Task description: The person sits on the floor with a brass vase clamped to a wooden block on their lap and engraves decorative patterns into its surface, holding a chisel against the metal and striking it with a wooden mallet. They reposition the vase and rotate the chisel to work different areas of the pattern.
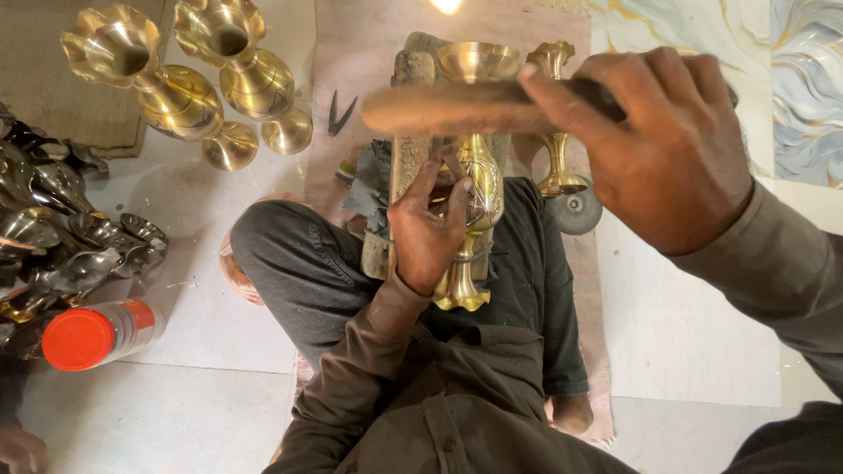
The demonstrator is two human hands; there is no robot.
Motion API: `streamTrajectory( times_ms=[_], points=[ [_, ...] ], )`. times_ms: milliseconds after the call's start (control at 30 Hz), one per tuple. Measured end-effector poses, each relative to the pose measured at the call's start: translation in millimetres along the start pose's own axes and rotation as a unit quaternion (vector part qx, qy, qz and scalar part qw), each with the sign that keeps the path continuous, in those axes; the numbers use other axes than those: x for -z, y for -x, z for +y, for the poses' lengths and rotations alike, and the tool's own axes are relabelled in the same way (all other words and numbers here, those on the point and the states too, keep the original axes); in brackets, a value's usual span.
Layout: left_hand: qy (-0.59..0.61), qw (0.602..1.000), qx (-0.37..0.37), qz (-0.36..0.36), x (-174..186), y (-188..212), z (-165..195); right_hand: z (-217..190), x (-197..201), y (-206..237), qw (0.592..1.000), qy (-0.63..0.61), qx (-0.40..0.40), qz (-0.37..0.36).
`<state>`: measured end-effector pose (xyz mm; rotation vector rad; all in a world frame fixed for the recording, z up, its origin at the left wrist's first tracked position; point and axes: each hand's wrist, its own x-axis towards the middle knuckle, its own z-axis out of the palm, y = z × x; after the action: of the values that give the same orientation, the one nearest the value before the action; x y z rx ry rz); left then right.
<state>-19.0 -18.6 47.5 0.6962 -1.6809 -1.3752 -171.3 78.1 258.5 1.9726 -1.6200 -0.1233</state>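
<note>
left hand on brass vase, right hand raised

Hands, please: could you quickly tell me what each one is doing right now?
Left hand: closed on the brass vase, steadying it against the block.
Right hand: closed on a wooden stick, raised above the vase.

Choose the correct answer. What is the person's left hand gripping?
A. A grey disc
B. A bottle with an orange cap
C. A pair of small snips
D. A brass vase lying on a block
D: the left hand is wrapped around the brass vase, which lies on the block, while the right hand holds a wooden tool above it.
</note>
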Motion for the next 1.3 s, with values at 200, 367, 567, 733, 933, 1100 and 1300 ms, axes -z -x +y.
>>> streamTrajectory(
  times_ms=[200, 367, 567, 733, 933, 1100, 1300],
  points=[
    [-0.021, 0.999, -0.036, -0.016, 5.2, -5.5, 1.3, 1.7, -5.5, 8.5, 0.999, 0.037, -0.018, -0.026],
    [-0.02, 0.997, -0.034, -0.068, 10.0, -13.5, 4.0, 4.8, -16.2, 28.8, 0.991, 0.125, -0.01, -0.042],
    [-0.025, 0.994, -0.044, -0.095, 11.4, -20.4, 5.6, 5.6, -17.5, 37.3, 0.995, 0.093, -0.023, -0.041],
    [-0.013, 0.995, -0.041, -0.088, 9.1, -18.0, 3.2, 4.8, -17.1, 33.2, 0.998, 0.026, -0.046, -0.025],
    [0.002, 1.0, -0.019, -0.023, 1.2, 0.8, 2.7, 5.6, -10.3, 28.8, 0.998, 0.039, -0.037, -0.018],
    [-0.004, 1.0, -0.014, 0.018, -5.4, 9.3, -0.6, 5.8, -7.0, 19.8, 0.985, 0.168, 0.044, -0.012],
    [0.008, 0.999, -0.044, -0.004, -3.8, 5.7, 2.6, 1.8, -6.5, 23.0, 0.984, 0.173, 0.033, -0.004]
  ],
)
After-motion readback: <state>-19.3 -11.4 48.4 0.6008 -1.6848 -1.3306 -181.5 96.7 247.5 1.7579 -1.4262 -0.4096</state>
